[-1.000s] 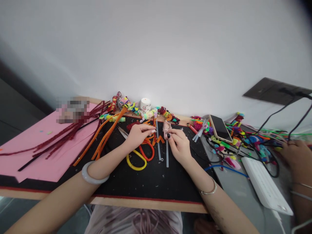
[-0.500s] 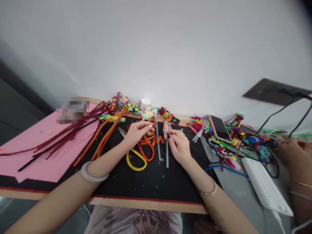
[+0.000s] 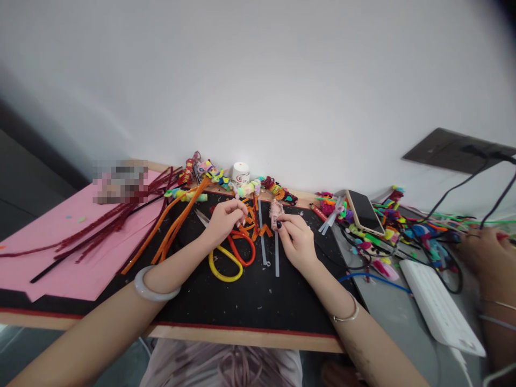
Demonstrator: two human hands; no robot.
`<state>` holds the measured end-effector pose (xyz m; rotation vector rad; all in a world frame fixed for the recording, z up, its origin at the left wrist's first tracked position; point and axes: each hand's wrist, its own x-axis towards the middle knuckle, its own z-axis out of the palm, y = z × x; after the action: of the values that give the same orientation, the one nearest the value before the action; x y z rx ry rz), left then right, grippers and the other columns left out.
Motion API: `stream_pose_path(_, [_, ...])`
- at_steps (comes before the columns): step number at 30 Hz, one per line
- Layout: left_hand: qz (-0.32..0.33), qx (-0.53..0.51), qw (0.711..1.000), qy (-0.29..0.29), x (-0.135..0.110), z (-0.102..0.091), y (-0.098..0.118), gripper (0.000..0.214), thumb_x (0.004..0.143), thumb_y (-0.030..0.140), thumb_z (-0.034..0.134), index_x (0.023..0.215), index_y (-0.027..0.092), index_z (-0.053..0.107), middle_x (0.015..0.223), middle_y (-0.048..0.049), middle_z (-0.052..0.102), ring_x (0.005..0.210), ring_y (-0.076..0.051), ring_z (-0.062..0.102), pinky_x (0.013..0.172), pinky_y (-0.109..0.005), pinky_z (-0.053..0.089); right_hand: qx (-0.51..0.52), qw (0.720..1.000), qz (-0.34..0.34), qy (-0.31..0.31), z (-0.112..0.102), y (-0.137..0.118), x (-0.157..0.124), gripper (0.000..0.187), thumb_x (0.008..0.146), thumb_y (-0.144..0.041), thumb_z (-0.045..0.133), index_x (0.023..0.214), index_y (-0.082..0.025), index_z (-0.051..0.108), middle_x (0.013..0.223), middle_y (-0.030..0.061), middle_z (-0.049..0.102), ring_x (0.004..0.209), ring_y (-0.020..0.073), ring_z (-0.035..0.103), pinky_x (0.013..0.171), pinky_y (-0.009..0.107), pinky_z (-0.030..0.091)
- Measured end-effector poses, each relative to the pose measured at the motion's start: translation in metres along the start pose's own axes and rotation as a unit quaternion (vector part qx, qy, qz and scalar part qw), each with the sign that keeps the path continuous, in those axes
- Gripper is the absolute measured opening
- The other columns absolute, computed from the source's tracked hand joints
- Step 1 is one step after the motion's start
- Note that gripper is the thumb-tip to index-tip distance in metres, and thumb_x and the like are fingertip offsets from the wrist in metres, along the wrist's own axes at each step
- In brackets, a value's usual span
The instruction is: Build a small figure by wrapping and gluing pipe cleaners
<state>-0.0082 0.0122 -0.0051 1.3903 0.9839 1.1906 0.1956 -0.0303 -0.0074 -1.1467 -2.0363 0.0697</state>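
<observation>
My right hand (image 3: 296,241) pinches a small pale pink fuzzy figure (image 3: 276,210) and holds it upright over the black mat (image 3: 250,301). My left hand (image 3: 224,219) hovers just left of it with fingers curled in a pinch above a pile of short orange pipe-cleaner pieces (image 3: 253,221); what the fingertips hold is too small to make out. Scissors with yellow and red handles (image 3: 229,257) lie under the left hand. Two clear glue sticks (image 3: 269,244) lie between my hands.
Long orange (image 3: 177,223) and dark red pipe cleaners (image 3: 108,223) spread over a pink sheet (image 3: 60,236) at left. Finished colourful pieces and a small white jar (image 3: 241,173) line the wall. At right lie a phone (image 3: 364,212), cables, a white power strip (image 3: 437,306) and another person's hand (image 3: 486,252).
My left hand drew back slightly to the left and curled its fingers tighter over the orange pieces. My right hand stayed put. The other person's hand at right shifted a little.
</observation>
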Motion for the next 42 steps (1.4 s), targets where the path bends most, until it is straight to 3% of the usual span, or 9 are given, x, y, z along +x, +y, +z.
stream_pose_path(8, [0.019,-0.008,1.0,-0.023,-0.0002,-0.0028,-0.0072,0.023,0.07,0.013,0.045,0.082,0.012,0.065,0.053,0.0029,0.054,0.045,-0.007,0.044,0.048,-0.02,0.036,-0.004,1.0,0.001,-0.004,-0.0002,-0.0006,0.0006,0.02,0.086,-0.016,0.043,0.077,-0.019,0.06,0.096,0.0079,0.064,0.091,0.0214,0.057,0.08,0.038,0.045])
stream_pose_path(12, [0.02,0.023,1.0,-0.008,-0.0001,0.0005,-0.0067,0.023,0.077,0.023,0.052,0.092,0.012,0.065,0.068,-0.0014,0.063,0.048,-0.007,0.048,0.051,-0.02,0.041,-0.005,1.0,0.002,-0.005,-0.0002,-0.0001,0.0005,0.019,0.086,-0.016,0.044,0.077,-0.019,0.061,0.097,0.0081,0.064,0.092,0.0214,0.056,0.08,0.038,0.045])
stream_pose_path(17, [0.012,0.127,0.992,0.006,-0.0011,0.0029,-0.0045,0.024,0.078,0.034,0.057,0.078,0.013,0.069,0.053,0.0006,0.058,0.045,-0.008,0.048,0.048,-0.02,0.04,-0.003,1.0,0.005,-0.007,-0.0001,0.0003,0.0,0.019,0.086,-0.016,0.044,0.078,-0.019,0.061,0.097,0.0077,0.064,0.092,0.0214,0.056,0.08,0.038,0.045])
stream_pose_path(25, [0.016,0.151,0.988,0.006,-0.0057,0.0033,0.0005,0.029,0.074,0.036,0.062,0.057,0.012,0.057,0.048,0.0017,0.056,0.044,-0.007,0.049,0.046,-0.018,0.039,-0.001,1.0,0.004,-0.004,-0.0001,-0.0005,0.0007,0.019,0.086,-0.015,0.044,0.078,-0.019,0.06,0.097,0.0081,0.064,0.091,0.0213,0.056,0.08,0.038,0.045])
stream_pose_path(32, [-0.005,0.064,0.998,-0.018,-0.0049,0.0046,-0.0041,0.043,0.084,0.044,0.047,0.057,0.011,0.055,0.048,-0.0031,0.059,0.04,-0.009,0.051,0.043,-0.02,0.041,-0.001,1.0,0.003,-0.005,0.0002,0.0,0.0001,0.018,0.086,-0.015,0.044,0.078,-0.02,0.06,0.097,0.0075,0.064,0.092,0.0214,0.056,0.08,0.038,0.045])
stream_pose_path(35, [0.007,0.062,0.998,-0.019,-0.0035,0.0036,-0.0057,0.047,0.088,0.044,0.039,0.065,0.01,0.061,0.058,-0.0062,0.065,0.041,-0.008,0.051,0.046,-0.021,0.043,0.001,1.0,0.006,-0.007,0.0004,0.0002,-0.0003,0.018,0.086,-0.016,0.044,0.079,-0.02,0.06,0.097,0.0075,0.064,0.092,0.0213,0.056,0.081,0.038,0.045])
stream_pose_path(38, [0.018,0.101,0.994,-0.031,-0.003,0.0027,-0.0053,0.035,0.083,0.041,0.05,0.076,0.011,0.065,0.061,-0.0038,0.065,0.044,-0.008,0.052,0.049,-0.021,0.044,0.001,1.0,0.008,-0.011,0.0008,0.0006,-0.0005,0.019,0.086,-0.016,0.044,0.08,-0.02,0.06,0.098,0.0074,0.064,0.092,0.0212,0.056,0.081,0.038,0.044])
stream_pose_path(42, [0.021,0.152,0.988,-0.027,-0.0038,0.0027,-0.0035,0.023,0.075,0.034,0.061,0.069,0.013,0.064,0.052,0.0005,0.059,0.046,-0.01,0.054,0.049,-0.02,0.042,-0.001,1.0,0.007,-0.01,0.0012,0.0009,-0.0004,0.019,0.086,-0.016,0.044,0.078,-0.02,0.06,0.097,0.0076,0.064,0.092,0.0214,0.056,0.081,0.039,0.044])
